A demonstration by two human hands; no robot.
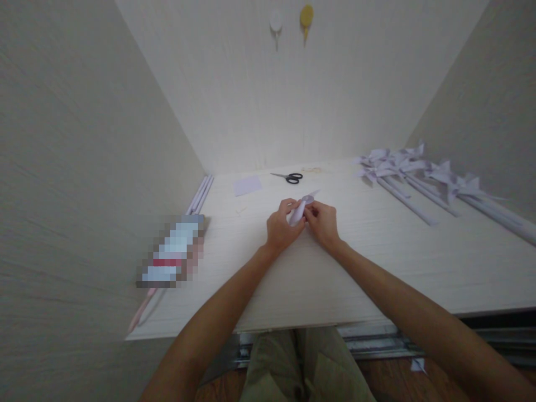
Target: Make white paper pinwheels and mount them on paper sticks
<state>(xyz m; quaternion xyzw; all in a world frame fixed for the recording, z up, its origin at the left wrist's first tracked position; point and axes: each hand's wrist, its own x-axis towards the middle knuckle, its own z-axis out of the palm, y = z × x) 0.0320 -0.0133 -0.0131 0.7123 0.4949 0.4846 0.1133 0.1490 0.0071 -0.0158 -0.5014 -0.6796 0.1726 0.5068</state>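
Slim paper roll [300, 209], pale lilac, wound lengthwise, with a loose pointed flap at its far end. Held over the middle of the counter [377, 262], slanting away and to the right. Near end tucked inside the left grip [281, 228], midsection pinched by fingertips of the right grip [322, 222].

Lilac paper roll [298, 212], blk scissors [290, 177]

You work in soft, even, rather dim light, brightest on the wall [268, 128] beyond your left hand [281, 228] and right hand [323, 223]. Shadows beneath both hands are faint. Left of them, a pixelated block [171, 254] masks detail. Wide-angle distortion splays the frame edges.
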